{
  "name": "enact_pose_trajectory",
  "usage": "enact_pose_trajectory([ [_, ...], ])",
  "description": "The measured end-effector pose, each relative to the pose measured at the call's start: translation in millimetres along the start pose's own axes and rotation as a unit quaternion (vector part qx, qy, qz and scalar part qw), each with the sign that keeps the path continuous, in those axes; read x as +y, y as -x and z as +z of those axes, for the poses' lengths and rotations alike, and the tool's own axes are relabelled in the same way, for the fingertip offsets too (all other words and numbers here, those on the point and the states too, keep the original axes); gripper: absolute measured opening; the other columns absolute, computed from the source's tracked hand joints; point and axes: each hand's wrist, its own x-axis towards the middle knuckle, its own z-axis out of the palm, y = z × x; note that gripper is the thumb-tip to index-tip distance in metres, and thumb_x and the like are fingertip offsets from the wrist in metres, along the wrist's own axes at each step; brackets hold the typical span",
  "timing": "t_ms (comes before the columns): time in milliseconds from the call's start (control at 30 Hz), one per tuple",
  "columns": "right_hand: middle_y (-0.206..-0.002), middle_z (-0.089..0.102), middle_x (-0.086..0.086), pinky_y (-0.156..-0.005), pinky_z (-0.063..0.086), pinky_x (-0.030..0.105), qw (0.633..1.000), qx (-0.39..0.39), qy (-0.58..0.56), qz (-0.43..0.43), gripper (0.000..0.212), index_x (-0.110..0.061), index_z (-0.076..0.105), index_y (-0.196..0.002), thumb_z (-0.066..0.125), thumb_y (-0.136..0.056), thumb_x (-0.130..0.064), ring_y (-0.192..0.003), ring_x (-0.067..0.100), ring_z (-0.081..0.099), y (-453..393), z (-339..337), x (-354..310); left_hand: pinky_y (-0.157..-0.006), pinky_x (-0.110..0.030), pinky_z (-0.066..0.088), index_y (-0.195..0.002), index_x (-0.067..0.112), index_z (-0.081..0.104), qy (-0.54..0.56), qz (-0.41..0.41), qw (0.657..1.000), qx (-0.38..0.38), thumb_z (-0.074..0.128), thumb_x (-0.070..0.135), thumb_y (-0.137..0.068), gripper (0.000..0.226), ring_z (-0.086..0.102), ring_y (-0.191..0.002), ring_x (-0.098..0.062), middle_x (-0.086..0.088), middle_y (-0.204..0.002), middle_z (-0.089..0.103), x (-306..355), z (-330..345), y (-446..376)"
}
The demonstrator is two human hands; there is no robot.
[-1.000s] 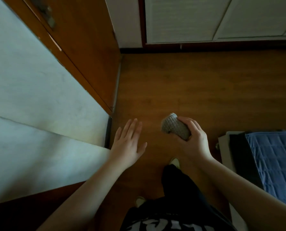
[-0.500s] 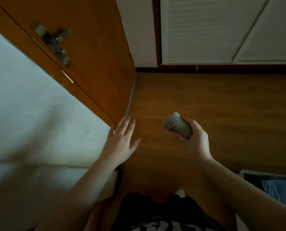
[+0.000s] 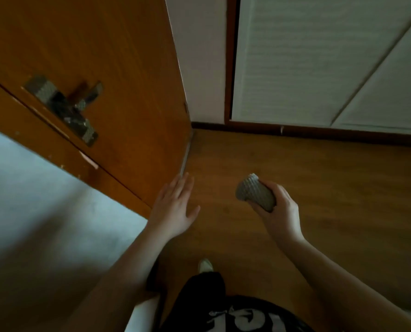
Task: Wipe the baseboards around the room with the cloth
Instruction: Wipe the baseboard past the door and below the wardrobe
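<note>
My right hand point(image 3: 280, 210) grips a rolled grey cloth point(image 3: 254, 195) and holds it above the wooden floor, near the middle of the view. My left hand point(image 3: 174, 207) is stretched out flat with straight fingers, close to the bottom edge of the wooden door point(image 3: 118, 75). A dark baseboard point(image 3: 319, 133) runs along the foot of the far wall, well beyond both hands.
The brown door with a metal handle point(image 3: 65, 109) stands on the left, next to a pale wall point(image 3: 31, 200). White closet panels point(image 3: 319, 56) fill the far wall. Wooden floor point(image 3: 331, 200) spreads to the right. My foot point(image 3: 205, 264) shows below.
The view has tilted up and moved toward the far wall; the bed at right has left the frame. Both hands keep their poses, the cloth still held.
</note>
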Motion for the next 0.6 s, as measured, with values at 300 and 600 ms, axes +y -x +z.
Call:
enact_pose_trajectory([
  [300,-0.119,0.059,-0.013,-0.079,0.042,0.005,0.999,0.036,0.021,0.014,0.059,-0.022,0.057,-0.128,0.081,-0.074,-0.025,-0.104,-0.002,0.054,-101.7,8.9,2.8,-0.119,-0.038,-0.001,-0.160,0.022,0.004,-0.005,0.046,0.999,0.001,0.023,0.065,-0.098,0.078,-0.008,-0.153,-0.017,0.001,-0.168,-0.001,-16.8,-24.8,-140.3],
  [600,-0.125,0.058,-0.010,-0.091,0.049,0.017,1.000,0.023,-0.012,-0.010,0.057,-0.019,0.057,-0.128,0.081,-0.076,-0.024,-0.114,0.001,0.054,-220.9,1.7,50.7,-0.123,-0.039,0.004,-0.160,0.022,0.006,-0.018,0.015,0.999,-0.035,0.021,0.065,-0.096,0.079,-0.004,-0.154,-0.020,-0.002,-0.168,0.000,-3.7,-9.5,-249.4],
])
